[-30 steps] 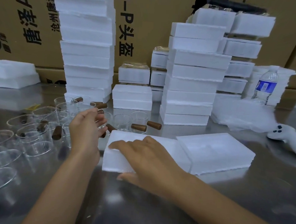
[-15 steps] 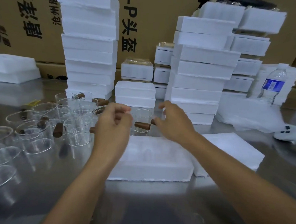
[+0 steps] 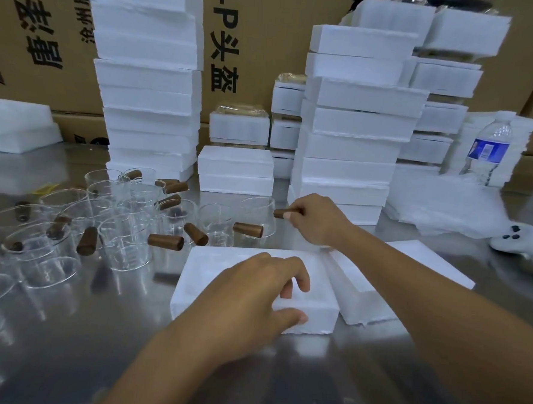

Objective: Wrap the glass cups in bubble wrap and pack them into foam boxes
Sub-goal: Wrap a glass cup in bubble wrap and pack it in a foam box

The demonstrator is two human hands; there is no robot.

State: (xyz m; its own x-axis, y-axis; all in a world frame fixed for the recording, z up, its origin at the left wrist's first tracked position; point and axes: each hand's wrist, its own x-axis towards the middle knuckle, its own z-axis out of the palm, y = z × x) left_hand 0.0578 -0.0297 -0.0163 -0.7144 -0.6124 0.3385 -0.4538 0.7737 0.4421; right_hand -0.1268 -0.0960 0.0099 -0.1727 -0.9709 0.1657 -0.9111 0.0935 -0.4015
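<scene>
On my feed the right hand (image 3: 315, 222) is closed in a pinch on the brown wooden handle (image 3: 280, 214) of a glass cup (image 3: 256, 210). The cup stands on the steel table (image 3: 79, 331) just beyond the foam box (image 3: 221, 264). The left hand (image 3: 253, 297) sits on that box, nearer me, fingers bent over its top and thumb against its front edge, holding it. A second foam piece (image 3: 417, 261) lies just beside the box on its right, and more glass cups (image 3: 126, 234) crowd the table to the left.
</scene>
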